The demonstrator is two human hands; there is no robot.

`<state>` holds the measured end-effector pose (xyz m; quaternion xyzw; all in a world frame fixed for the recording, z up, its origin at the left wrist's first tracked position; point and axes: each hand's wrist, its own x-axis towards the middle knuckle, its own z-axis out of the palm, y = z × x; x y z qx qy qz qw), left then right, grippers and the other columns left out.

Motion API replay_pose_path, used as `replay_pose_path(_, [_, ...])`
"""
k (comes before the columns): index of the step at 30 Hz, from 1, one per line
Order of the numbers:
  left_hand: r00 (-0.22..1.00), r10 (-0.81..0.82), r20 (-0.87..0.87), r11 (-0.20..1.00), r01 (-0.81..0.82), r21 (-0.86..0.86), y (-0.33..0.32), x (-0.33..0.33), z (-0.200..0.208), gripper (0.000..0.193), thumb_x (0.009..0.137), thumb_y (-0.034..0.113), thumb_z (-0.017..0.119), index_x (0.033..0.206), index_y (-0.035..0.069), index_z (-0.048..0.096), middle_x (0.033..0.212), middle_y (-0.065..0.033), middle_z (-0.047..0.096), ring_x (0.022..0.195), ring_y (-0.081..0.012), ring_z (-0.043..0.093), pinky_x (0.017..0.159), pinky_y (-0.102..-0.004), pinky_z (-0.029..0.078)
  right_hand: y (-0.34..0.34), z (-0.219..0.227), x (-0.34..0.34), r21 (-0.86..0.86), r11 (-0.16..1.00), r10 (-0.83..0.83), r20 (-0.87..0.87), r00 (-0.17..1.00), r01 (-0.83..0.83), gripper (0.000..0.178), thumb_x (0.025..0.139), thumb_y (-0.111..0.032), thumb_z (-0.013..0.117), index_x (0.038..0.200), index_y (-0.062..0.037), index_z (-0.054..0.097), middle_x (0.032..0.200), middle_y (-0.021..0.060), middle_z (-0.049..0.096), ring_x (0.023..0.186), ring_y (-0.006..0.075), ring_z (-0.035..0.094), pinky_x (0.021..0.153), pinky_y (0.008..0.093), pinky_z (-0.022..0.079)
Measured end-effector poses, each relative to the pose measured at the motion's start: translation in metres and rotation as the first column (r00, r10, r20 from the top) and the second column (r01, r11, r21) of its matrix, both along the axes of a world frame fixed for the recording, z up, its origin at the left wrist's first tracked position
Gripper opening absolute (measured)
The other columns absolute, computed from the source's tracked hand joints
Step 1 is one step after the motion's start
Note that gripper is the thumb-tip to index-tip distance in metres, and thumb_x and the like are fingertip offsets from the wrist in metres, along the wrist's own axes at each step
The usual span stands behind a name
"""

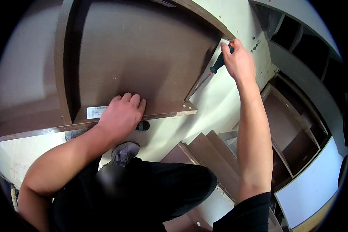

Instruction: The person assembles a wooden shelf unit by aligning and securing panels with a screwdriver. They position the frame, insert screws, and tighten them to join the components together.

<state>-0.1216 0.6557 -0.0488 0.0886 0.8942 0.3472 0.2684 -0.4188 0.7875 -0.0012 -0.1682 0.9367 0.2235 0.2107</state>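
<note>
A large dark-brown cabinet carcass (pixel 143 50) lies in front of me, with an upright divider (pixel 62 65) across it. My left hand (pixel 123 112) is closed over its near edge board (pixel 162 110), fingers curled onto the inner side; the thumb is hidden. Beside that hand a white printed label (pixel 96 112) sticks to the board. My right hand (pixel 239 60) is wrapped round the handle of a screwdriver (pixel 219 62) with a dark green and orange grip. Its thin shaft slants down to the left, and the tip meets the carcass's near right corner, by small pale holes.
Several brown boards (pixel 210 154) are stacked on the pale floor (pixel 216 104) to the right. Farther right stand a brown drawer-like frame (pixel 294 127), a white panel (pixel 311 181) and a grey shelf unit (pixel 297 62). My shoe (pixel 123 151) is close below the carcass edge.
</note>
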Motion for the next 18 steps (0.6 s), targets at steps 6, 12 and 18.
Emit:
replay_pose_path(6, [1.0,0.012,-0.024,1.0,-0.012,0.0,-0.001,0.002,0.001,0.047,0.078,0.013,0.057,0.123,0.002,0.059,0.094,-0.0089,0.054,0.091,-0.0239,0.054,0.078,-0.0346,0.047,0.011,-0.001,-0.017,-0.159,0.971,-0.142,0.227,0.964,0.181,0.045,0.088,-0.041,0.054,0.102,0.001,0.058,0.084,0.0227,0.067,0.087,0.0392,0.065,0.081,0.044,0.05])
replay_pose_path(12, [1.0,0.002,0.002,0.999,-0.002,0.045,-0.002,-0.003,0.0,0.049,0.077,0.012,0.057,0.124,0.0,0.057,0.095,-0.0097,0.053,0.091,-0.0243,0.053,0.078,-0.0348,0.046,-0.001,0.003,-0.005,0.005,0.998,-0.065,0.0,0.998,0.065,0.052,0.084,-0.053,0.057,0.093,-0.0025,0.066,0.086,0.0196,0.069,0.086,0.0367,0.066,0.078,0.044,0.051])
replay_pose_path(18, [0.999,-0.049,-0.011,0.998,0.05,0.046,-0.006,-0.007,0.005,0.05,0.077,0.009,0.056,0.125,-0.001,0.056,0.096,-0.0098,0.053,0.09,-0.0247,0.053,0.081,-0.0352,0.047,0.011,0.007,-0.011,0.059,0.992,-0.108,-0.06,0.992,0.111,0.06,0.083,-0.061,0.057,0.09,-0.0032,0.07,0.085,0.0201,0.069,0.084,0.0373,0.067,0.074,0.0443,0.053])
